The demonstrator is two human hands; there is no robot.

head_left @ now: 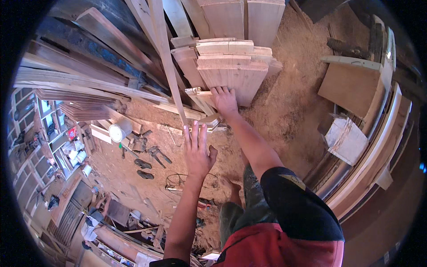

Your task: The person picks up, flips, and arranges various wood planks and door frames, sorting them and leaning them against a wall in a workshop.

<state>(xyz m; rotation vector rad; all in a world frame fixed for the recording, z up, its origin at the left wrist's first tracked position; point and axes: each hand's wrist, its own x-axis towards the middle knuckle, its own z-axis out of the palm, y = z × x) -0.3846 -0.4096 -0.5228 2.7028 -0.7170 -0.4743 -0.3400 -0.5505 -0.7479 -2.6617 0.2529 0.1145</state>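
My right hand (225, 101) reaches forward to a leaning stack of pale wooden panels (233, 76). Its fingers are together over the end of a narrow wooden board (203, 96) in front of the stack; its thumb is hidden. Lower and to the left, my left hand (198, 153) is raised with its fingers stretched out and its thumb apart, holding nothing. Just beyond its fingertips ends a long, thin wooden slat (167, 58), which slants down from the top.
Long planks (89, 84) lean at the left. A white bucket (119, 132), dark sandals (144, 169) and a round wire frame (175, 181) are on the sawdust-covered floor (284, 120). On the right stand a wooden box (351, 89) and curved stacked boards (369, 173).
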